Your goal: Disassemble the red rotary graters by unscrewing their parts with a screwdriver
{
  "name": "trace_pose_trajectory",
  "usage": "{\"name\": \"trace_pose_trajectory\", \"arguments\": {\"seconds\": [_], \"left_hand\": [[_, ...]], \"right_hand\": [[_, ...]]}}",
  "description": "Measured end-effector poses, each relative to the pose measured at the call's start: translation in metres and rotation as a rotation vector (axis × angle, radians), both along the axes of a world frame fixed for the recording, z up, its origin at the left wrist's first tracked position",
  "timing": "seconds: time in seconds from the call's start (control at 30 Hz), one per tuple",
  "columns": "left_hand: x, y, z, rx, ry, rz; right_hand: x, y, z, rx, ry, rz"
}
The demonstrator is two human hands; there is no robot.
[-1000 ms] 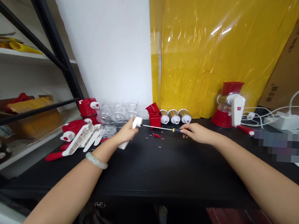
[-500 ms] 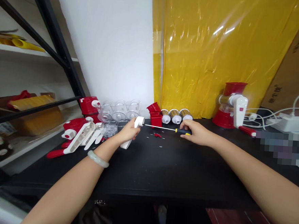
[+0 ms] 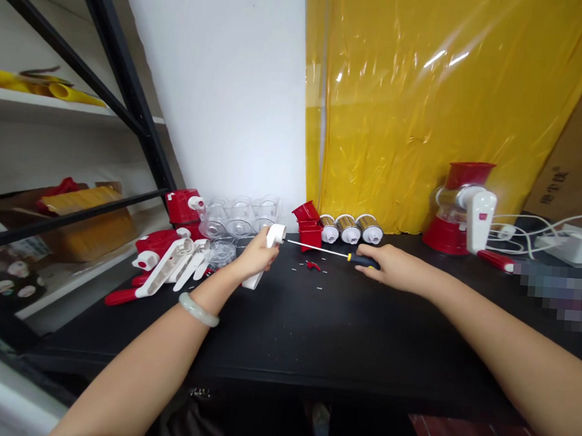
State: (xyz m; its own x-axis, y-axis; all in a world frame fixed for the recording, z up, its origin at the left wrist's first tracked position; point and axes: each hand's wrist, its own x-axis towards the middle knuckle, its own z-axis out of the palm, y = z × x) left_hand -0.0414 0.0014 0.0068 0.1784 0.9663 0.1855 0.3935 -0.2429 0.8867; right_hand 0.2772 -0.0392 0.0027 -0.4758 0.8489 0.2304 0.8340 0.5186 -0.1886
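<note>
A white crank arm (image 3: 276, 235) is gripped in the left hand (image 3: 258, 255), fingers closed around it, left of the middle of the black table (image 3: 312, 342). The right hand (image 3: 387, 267) holds a screwdriver (image 3: 350, 257) by its black-and-yellow handle, thumb and fingers pinched on it. The shaft runs nearly level between the hands, its tip at the crank arm's round end; whether it is seated there cannot be told.

Beyond the shaft, near the table's back edge, are red hoppers (image 3: 311, 237), with three grater drums (image 3: 348, 228) in a row just right of them. A small curved red piece (image 3: 313, 266) lies nearer the front edge, loose screws (image 3: 319, 288) scattered around it.

Toward the back left corner sit clear plastic cups (image 3: 240, 209), red housings (image 3: 157, 245) and more white cranks (image 3: 160, 272), one with a red grip. Toward the back right corner an assembled rotary grater (image 3: 448, 235) stands upright beside white cables (image 3: 524, 229).
</note>
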Motion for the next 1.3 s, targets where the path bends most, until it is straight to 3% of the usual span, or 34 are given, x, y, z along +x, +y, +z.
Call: {"name": "trace_pose_trajectory", "arguments": {"seconds": [0.13, 0.23, 0.33, 0.43, 0.5, 0.6, 0.73, 0.87, 1.03, 1.17, 1.3], "left_hand": [[0.002, -0.001, -0.004, -0.062, 0.006, -0.015], [0.005, 0.001, -0.010, -0.136, -0.047, -0.030], [0.006, 0.004, -0.012, -0.156, -0.202, -0.023], [0.004, 0.004, -0.007, -0.127, -0.255, -0.026], [0.002, 0.003, -0.002, -0.115, -0.231, -0.043], [0.001, 0.001, 0.001, -0.093, -0.175, -0.058], [0.000, 0.001, 0.002, -0.046, -0.135, -0.031], [-0.002, 0.001, 0.002, -0.020, -0.077, -0.014], [-0.002, 0.002, 0.001, -0.069, -0.093, -0.025], [0.000, 0.002, -0.001, -0.180, -0.231, -0.056], [-0.001, 0.000, 0.004, -0.165, -0.300, -0.060]], "right_hand": [[-0.009, -0.014, 0.010, 0.284, -0.270, -0.159], [-0.014, -0.022, 0.016, 0.404, -0.249, -0.241], [-0.013, -0.020, 0.016, 0.321, -0.031, -0.233], [-0.004, -0.006, 0.011, 0.104, 0.167, -0.116], [0.003, 0.005, 0.006, 0.044, 0.220, -0.032], [0.009, 0.013, -0.001, 0.106, 0.229, 0.041], [0.004, 0.008, -0.006, 0.121, 0.163, 0.013], [-0.005, -0.001, -0.005, 0.148, -0.067, -0.051], [-0.012, -0.013, 0.002, 0.356, -0.279, -0.178], [-0.014, -0.019, 0.008, 0.432, -0.150, -0.232], [-0.006, -0.007, 0.005, 0.245, 0.091, -0.106]]}}
